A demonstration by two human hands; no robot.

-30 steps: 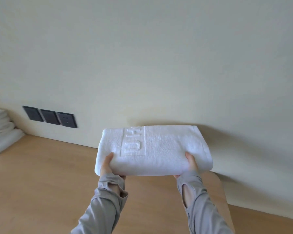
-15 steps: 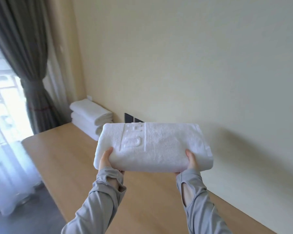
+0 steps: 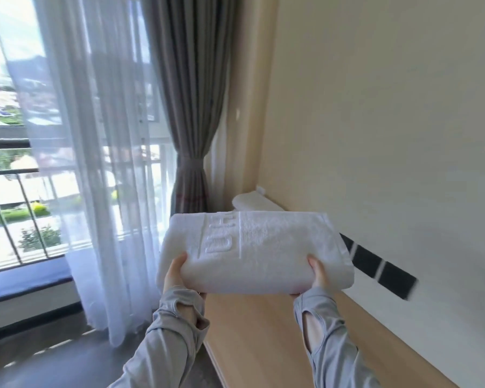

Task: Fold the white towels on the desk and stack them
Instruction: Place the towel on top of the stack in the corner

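A folded white towel (image 3: 258, 247) was held in the air above the near part of the light wooden bench (image 3: 263, 345), clear of its surface, with raised letters showing on its top face. The left hand (image 3: 174, 277) gripped the towel's near left corner, thumb laid on top and fingers tucked underneath, out of sight. The right hand (image 3: 318, 277) gripped the near edge towards the right in the same way, thumb on top and fingers hidden below. Both arms wore grey sleeves (image 3: 339, 359). At the far end of the bench, against the cream wall (image 3: 389, 107), a second folded towel (image 3: 252, 202) showed, its lower part hidden behind the held one. A blurred row of black wall plates (image 3: 375, 266) ran along the wall to the right of the held towel. To the left hung a tied grey curtain (image 3: 191, 121) and a sheer white curtain (image 3: 95, 177) in front of a railed window
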